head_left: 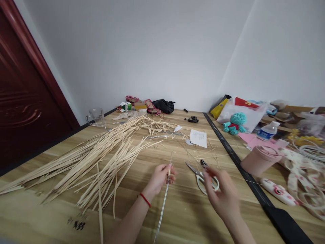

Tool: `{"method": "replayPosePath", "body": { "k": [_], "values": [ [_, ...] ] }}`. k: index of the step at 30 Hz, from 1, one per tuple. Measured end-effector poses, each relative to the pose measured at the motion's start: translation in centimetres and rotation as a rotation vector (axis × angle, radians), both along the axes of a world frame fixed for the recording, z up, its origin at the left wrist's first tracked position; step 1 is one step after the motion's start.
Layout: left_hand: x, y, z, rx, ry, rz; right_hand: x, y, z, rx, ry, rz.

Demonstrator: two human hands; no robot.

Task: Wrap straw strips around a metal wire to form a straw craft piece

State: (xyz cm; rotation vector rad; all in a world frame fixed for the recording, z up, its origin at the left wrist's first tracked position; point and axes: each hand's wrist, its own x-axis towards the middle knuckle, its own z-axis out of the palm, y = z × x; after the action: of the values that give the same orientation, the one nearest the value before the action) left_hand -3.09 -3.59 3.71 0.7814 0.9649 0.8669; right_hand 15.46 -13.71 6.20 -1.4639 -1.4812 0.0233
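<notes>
My left hand (161,178), with a red cord at the wrist, is closed on a small bundle of thin silvery wires (164,200). The wires run down toward the front edge of the view, and a fine tip rises above the fingers. My right hand (223,193) is blurred, over a pair of pliers (203,163) whose dark jaws show past its fingertips. Whether its fingers grip the pliers cannot be made out. White-handled scissors (200,181) lie on the table just beside and partly beneath that hand.
Pale flat strips (101,159) spread across the table's left side. Behind are a glass mug (96,117), a paper slip (198,138) and a black bag (164,106). Rightward, past a black strip (228,149), stand a pink roll (261,161), a bottle (268,131) and a turquoise crocheted doll (237,122).
</notes>
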Motion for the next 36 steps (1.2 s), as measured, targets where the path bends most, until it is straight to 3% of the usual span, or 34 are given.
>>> {"method": "replayPosePath", "body": {
  "k": [3,5,8,12,16,19,22,26,31,36],
  "values": [
    [0.2,-0.4,-2.2,0.041,0.003,0.052,1.9,4.0,-4.0,-0.254,-0.349,-0.148],
    [0.3,-0.5,-3.1,0.067,0.023,0.077,3.0,5.3,-6.5,-0.430,-0.469,-0.230],
    [0.4,-0.5,-4.0,0.082,0.068,0.084,3.9,6.0,-8.1,-0.595,-0.512,-0.287],
    [0.6,-0.6,-4.7,0.113,0.090,0.089,3.7,6.1,-7.3,-0.620,-0.221,-0.237],
    [0.6,-0.4,-5.3,0.094,0.021,0.114,2.3,6.0,-6.0,-0.400,0.435,0.066],
    [0.3,-0.2,-5.8,0.065,-0.076,0.134,0.8,6.0,-6.0,-0.280,0.672,0.222],
    [0.1,-0.1,-6.2,0.062,-0.120,0.158,-0.2,6.1,-6.9,-0.264,0.640,0.250],
    [0.2,0.0,-6.1,0.053,-0.160,0.128,-0.5,5.1,-7.9,-0.354,0.439,0.268],
    [0.4,-0.1,-5.7,-0.047,-0.340,0.055,-1.2,3.5,-7.1,-0.419,0.206,0.323],
    [0.5,-0.3,-5.3,-0.174,-0.443,0.036,-1.5,3.6,-7.1,-0.425,0.083,0.371]
  ]
}}
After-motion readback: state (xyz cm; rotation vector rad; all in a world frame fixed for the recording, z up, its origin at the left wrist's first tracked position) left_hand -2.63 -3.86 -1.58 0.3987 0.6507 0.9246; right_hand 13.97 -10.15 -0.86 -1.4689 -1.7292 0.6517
